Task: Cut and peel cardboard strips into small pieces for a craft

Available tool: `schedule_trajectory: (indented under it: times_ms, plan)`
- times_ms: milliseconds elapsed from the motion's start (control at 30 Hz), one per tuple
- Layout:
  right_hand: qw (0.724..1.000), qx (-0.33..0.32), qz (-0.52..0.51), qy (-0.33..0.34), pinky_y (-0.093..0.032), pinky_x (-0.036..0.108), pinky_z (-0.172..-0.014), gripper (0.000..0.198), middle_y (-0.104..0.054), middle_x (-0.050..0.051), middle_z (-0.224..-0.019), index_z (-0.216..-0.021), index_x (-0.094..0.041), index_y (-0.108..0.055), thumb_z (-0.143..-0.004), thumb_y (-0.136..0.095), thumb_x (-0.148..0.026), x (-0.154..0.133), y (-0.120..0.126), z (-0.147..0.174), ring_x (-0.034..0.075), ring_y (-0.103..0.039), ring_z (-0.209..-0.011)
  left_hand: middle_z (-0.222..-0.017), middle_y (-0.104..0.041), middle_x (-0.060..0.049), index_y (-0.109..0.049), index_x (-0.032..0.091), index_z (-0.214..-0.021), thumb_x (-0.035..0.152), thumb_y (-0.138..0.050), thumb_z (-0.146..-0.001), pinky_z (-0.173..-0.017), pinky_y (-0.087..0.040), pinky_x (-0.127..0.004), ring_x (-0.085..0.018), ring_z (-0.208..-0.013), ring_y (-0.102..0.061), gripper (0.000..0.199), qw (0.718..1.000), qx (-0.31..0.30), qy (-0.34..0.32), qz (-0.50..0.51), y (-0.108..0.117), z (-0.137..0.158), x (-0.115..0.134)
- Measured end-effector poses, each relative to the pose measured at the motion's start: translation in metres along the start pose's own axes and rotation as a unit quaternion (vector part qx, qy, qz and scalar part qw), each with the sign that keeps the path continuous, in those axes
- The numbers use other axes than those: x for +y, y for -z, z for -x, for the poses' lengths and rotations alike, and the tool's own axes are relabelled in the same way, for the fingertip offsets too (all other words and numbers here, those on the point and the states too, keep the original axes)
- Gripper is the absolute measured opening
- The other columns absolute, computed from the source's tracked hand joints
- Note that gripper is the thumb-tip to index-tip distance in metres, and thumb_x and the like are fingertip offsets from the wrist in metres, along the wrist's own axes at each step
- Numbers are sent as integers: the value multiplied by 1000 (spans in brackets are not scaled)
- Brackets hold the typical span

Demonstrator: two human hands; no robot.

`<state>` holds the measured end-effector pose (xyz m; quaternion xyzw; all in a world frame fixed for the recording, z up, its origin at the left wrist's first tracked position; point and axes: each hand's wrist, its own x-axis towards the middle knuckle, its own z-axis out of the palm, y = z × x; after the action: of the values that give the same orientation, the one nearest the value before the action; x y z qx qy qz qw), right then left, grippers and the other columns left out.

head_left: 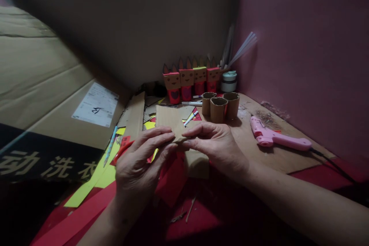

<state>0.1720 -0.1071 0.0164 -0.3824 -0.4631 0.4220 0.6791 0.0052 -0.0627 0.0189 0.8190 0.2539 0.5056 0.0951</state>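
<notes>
A flat piece of cardboard [168, 117] is held up between both hands, its near edge pinched. My left hand [141, 153] has its fingers on top of that edge and the thumb beneath. From the other side my right hand [217, 148] pinches the same edge between thumb and fingers. Below my right hand lies another small tan cardboard piece [197, 164], partly in shadow. Red paper [173, 178] shows under the hands. Red-handled scissors [122, 150] are partly hidden behind my left hand.
Several cardboard figures with faces [186, 80] stand at the back. Three cardboard tubes [219, 109] are in front of them. A pink glue gun [276, 138] with a cord lies at right. Yellow paper strips [83, 194], a blue pencil [110, 146] and a large carton [52, 84] are at left.
</notes>
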Motion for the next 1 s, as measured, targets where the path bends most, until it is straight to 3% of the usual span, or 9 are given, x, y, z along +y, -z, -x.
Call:
schedule_trajectory:
  times_ms: [367,667,1000]
  plan:
    - [995,2,77,58,-54,31,-73,9,-71,2,-74,-74,-21,-75,-67,-80,-24,2,2,1,15,-65,-72,-98,-69,0,-71,24,-94,15,-66,-82,-83,-53,-25,-13,-91,-65,16,1000,-6,-7,9,-1,-2,5]
    - [978,14,120,168,-53,29,-69,7,-71,1,-73,-74,-22,-75,-70,-77,-16,6,2,2,14,-64,-70,-98,-66,0,-72,23,-89,14,-65,-82,-82,-51,-21,-11,-89,-63,13,999,8,28,31,-9,-1,11]
    - [978,9,128,167,-51,27,-69,3,-70,1,-72,-72,-20,-73,-73,-75,-17,6,2,3,14,-63,-70,-91,-65,5,-72,25,-87,15,-69,-80,-80,-48,-12,-6,-86,-61,12,996,12,55,62,-11,-1,13]
